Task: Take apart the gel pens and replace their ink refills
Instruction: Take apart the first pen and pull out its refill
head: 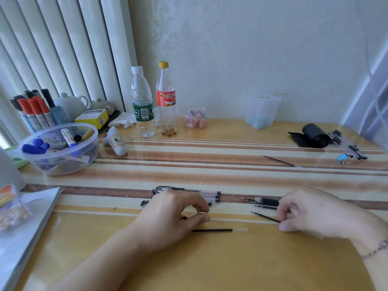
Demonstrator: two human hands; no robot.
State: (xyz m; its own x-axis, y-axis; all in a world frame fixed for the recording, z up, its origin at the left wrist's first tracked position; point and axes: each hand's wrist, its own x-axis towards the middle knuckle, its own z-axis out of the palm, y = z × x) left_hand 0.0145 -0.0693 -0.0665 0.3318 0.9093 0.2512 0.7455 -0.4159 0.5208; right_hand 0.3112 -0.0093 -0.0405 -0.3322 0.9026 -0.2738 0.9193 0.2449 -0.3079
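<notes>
On table (210, 259): two bottles (141, 101), two hands (174, 215).

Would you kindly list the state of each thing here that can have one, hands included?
left hand: pinching a small thin part
right hand: pinching a thin refill
loose refill: flat on the table, free
gel pens: lying side by side, capped
water bottle: upright, capped
cola bottle: upright, capped, nearly empty
marker tub: uncovered
far refill: lying alone
</notes>
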